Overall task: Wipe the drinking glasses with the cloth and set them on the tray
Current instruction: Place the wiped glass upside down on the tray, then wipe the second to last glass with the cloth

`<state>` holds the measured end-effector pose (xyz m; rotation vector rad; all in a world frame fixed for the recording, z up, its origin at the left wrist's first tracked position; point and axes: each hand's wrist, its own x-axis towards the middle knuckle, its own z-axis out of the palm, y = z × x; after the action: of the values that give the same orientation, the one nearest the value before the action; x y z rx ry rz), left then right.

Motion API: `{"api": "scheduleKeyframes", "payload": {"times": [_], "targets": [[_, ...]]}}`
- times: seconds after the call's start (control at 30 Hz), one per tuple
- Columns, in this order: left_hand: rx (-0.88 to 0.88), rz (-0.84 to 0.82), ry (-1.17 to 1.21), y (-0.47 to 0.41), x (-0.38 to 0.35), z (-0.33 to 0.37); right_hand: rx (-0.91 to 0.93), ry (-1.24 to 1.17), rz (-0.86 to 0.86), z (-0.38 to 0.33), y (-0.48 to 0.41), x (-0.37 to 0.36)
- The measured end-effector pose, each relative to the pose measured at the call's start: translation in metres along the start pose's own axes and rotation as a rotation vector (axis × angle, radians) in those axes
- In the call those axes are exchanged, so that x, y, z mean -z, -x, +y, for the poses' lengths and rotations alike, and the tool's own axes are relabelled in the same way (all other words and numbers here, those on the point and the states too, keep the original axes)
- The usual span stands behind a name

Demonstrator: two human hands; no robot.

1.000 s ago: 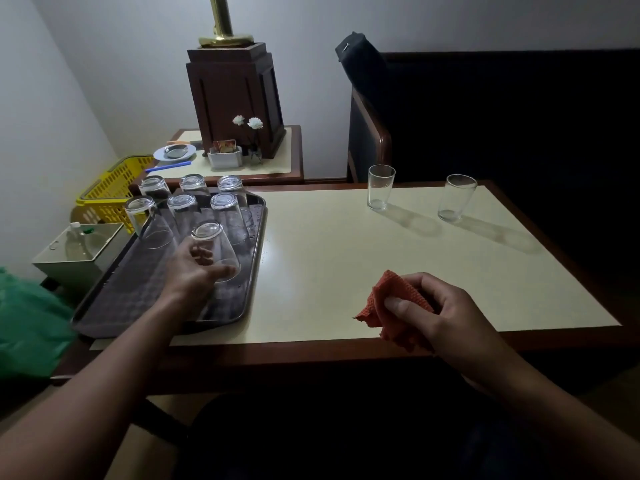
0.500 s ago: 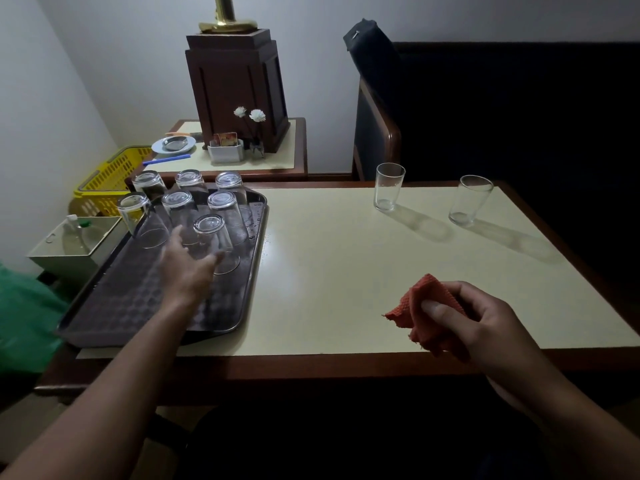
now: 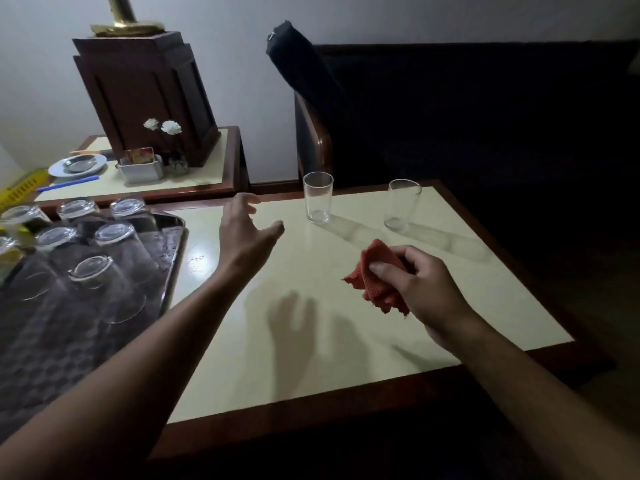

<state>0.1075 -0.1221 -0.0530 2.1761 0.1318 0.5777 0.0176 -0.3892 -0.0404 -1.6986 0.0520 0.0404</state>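
Observation:
Two upright drinking glasses stand at the far side of the cream table: the nearer-left glass [image 3: 318,197] and the right glass [image 3: 401,205]. My left hand [image 3: 247,233] hovers over the table with fingers spread, empty, a short way left of the left glass. My right hand [image 3: 420,285] grips a bunched orange-red cloth [image 3: 375,277] above the table's right half. The dark tray [image 3: 173,251] at the left carries several glasses turned upside down, the closest one [image 3: 104,289] near its right rim.
A side table [image 3: 211,168] behind the tray bears a dark wooden stand [image 3: 145,95], a small white dish, a white holder with flowers and a blue pen. A yellow basket [image 3: 20,188] sits far left. A dark chair [image 3: 311,140] stands behind the table.
My left hand has let go of the upside-down glass on the tray and moved right over the table toward the upright glasses. My right hand keeps hold of the cloth.

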Motion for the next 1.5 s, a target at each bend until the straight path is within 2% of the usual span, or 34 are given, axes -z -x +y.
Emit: {"api": "scheduleKeyframes", "payload": {"times": [0.2, 0.33, 0.57, 0.67, 0.73, 0.87, 0.93, 1.0, 1.1, 1.17, 1.23, 1.3, 1.37, 1.43, 1.5], "targets": [[0.227, -0.192, 0.063, -0.063, -0.093, 0.003, 0.025, 0.012, 0.071, -0.009, -0.039, 0.026], [0.301, -0.226, 0.124, -0.09, -0.132, 0.001, 0.046, 0.051, 0.11, -0.009, -0.047, 0.048], [0.31, -0.186, 0.287, -0.093, -0.154, 0.009, 0.124, 0.01, 0.053, -0.012, -0.036, 0.073], [0.275, -0.244, 0.363, -0.069, -0.144, 0.014, 0.106, -0.043, 0.005, -0.01, -0.034, 0.07], [0.23, -0.33, 0.39, -0.04, -0.129, 0.017, 0.104, -0.023, 0.021, -0.01, -0.035, 0.064], [0.141, -0.541, 0.415, 0.028, -0.071, 0.031, 0.11, -0.033, 0.17, -0.022, -0.038, 0.046], [0.123, -0.601, 0.443, 0.054, -0.036, 0.04, 0.208, 0.052, 0.195, -0.035, -0.03, 0.036], [0.118, -0.606, 0.444, 0.071, -0.004, 0.049, 0.345, 0.264, 0.135, -0.045, -0.014, 0.023], [0.104, -0.675, 0.433, 0.082, 0.04, 0.053, 0.483, 0.512, -0.064, -0.055, 0.016, 0.002], [0.098, -0.772, 0.443, 0.087, 0.07, 0.053, 0.499, 0.554, -0.242, -0.064, 0.036, -0.008], [0.104, -0.817, 0.467, 0.096, 0.1, 0.054, 0.469, 0.507, -0.32, -0.076, 0.056, -0.014], [0.112, -0.812, 0.514, 0.109, 0.125, 0.056, 0.49, 0.453, -0.263, -0.086, 0.072, -0.017], [0.148, -0.723, 0.587, 0.124, 0.147, 0.058, 0.581, 0.464, -0.198, -0.091, 0.086, -0.02], [0.234, -0.63, 0.752, 0.137, 0.162, 0.058, 0.699, 0.468, -0.193, -0.091, 0.104, -0.026], [0.279, -0.633, 0.911, 0.151, 0.172, 0.06, 0.873, 0.494, -0.233, -0.085, 0.122, -0.034]]}}
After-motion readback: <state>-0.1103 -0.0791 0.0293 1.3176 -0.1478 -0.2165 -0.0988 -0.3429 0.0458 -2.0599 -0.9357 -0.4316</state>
